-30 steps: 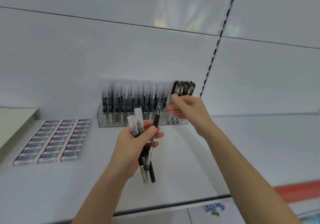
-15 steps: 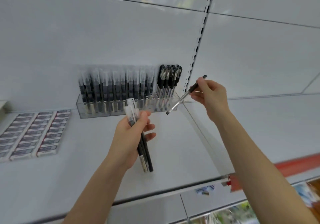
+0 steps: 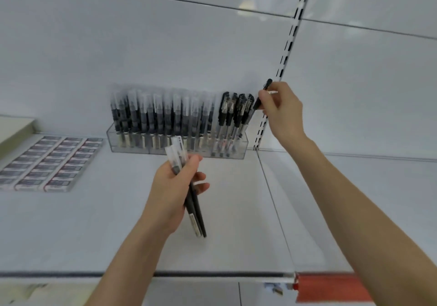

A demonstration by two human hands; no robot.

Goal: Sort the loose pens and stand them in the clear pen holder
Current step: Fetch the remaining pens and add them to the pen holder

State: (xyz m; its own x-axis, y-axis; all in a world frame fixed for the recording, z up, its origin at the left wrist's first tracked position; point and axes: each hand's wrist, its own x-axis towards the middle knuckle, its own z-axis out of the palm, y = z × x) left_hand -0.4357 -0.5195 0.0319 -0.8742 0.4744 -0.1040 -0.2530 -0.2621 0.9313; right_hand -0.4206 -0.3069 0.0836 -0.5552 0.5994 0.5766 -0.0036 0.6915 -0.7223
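1. Left of the clear pen holder, rows of small boxed items lie flat on the white shelf. Their labels are too blurred to read.
2. The holder stands at the back of the shelf. It is filled mostly with clear-capped pens, with a black-capped group at its right end.
3. In front of the holder, the left hand has its grip closed around a bundle of loose pens.
4. Above the holder's right end, the right hand pinches a single pen. Half a second ago this pen slanted tip-down toward the holder; now it is raised steeper, just beside the black-capped group. It is probably sorted to that group and ready to lower in.
5. Right of the holder, a slotted upright divides the white wall panels. A red strip marks the shelf's front edge.
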